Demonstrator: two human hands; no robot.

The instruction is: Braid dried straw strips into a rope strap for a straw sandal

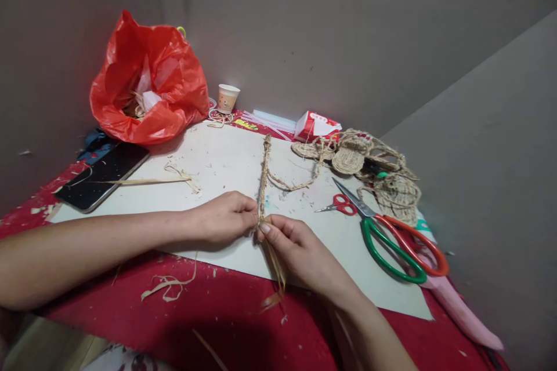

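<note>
A braided straw rope [263, 174] runs from the far side of a pale board [226, 162] toward me. My left hand [226, 217] pinches the rope's near end from the left, fingers closed. Closed on the loose straw strands [275, 266] just below the braid, my right hand [300, 249] works from the right. The strands trail off the board's near edge onto the red table [217, 324]. Both hands touch at the braid's end.
Large scissors with green and red handles [400, 243] and small red scissors [339, 204] lie right of the hands. Coiled straw pieces [369, 162] sit behind them. A red plastic bag [148, 87], a paper cup [227, 97], a phone [102, 177] and a red-white box [317, 126] are at the back.
</note>
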